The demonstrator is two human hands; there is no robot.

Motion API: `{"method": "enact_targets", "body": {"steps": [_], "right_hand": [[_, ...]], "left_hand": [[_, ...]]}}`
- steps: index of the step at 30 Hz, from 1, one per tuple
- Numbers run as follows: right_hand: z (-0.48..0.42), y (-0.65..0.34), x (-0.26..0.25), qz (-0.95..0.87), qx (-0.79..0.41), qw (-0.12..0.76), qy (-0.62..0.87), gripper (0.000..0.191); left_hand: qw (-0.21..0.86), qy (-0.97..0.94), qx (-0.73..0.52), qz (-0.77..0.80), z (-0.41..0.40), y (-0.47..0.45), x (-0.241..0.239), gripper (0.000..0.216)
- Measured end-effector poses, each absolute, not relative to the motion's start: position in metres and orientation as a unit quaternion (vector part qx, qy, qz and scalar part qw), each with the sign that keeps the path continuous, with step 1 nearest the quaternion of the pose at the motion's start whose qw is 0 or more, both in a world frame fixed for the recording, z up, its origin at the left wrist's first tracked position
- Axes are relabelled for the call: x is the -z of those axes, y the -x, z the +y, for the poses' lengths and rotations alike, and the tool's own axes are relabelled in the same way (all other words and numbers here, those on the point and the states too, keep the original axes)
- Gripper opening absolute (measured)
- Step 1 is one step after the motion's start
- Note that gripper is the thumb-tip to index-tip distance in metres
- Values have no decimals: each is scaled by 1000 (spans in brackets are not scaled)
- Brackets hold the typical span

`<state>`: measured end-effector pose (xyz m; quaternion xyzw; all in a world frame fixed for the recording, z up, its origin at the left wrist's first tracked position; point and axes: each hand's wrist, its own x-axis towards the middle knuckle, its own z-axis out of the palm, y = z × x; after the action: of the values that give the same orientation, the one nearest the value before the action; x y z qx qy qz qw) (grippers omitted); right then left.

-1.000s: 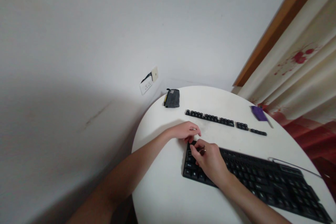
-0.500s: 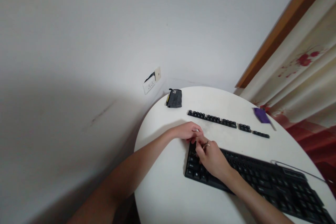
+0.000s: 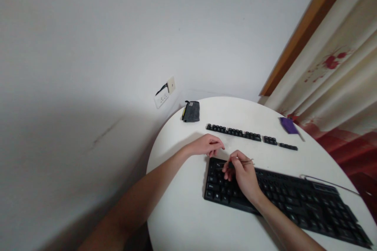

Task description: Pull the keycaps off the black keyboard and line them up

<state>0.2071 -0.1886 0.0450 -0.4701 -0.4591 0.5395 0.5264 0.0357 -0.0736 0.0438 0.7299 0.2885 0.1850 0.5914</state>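
Note:
My right hand is closed around a thin metal wire tool, which looks like a wire keycap puller. Its fine prongs point left over the upper left keys of a black keyboard. A small dark part shows between my fingers; I cannot tell whether it is a handle or a keycap. Just beyond the keyboard's top left corner, my left hand hovers with loosely bent fingers spread apart, seemingly holding nothing. Farther back, black keycaps lie lined up in a broken row on the table.
The round white table stands against a wall with a socket. A dark grey pouch lies at the back left. On the right are a purple item with a thin stick and the keyboard's cable, near a curtain.
My hands were touching over the keyboard's top left corner and have separated. The right hand has shifted right with the wire tool, now more visible; the left has loosened its fingers.

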Motion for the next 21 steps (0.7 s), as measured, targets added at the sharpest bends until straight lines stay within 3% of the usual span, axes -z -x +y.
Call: {"method": "enact_targets", "body": {"steps": [5,11,21], "right_hand": [[-171,-223,-54,-458,-473,560,503,26],[-164,-229,-46,-475,-457,550,513,31],[-164,-225,-36,-466,-460,541,528,26]], "left_hand": [[507,-777,-293,229,-79,-42,-49,37],[364,-860,-287,213,-90,-48,-58,20],[410,-822,-309,245,-78,-42,-55,19]]}}
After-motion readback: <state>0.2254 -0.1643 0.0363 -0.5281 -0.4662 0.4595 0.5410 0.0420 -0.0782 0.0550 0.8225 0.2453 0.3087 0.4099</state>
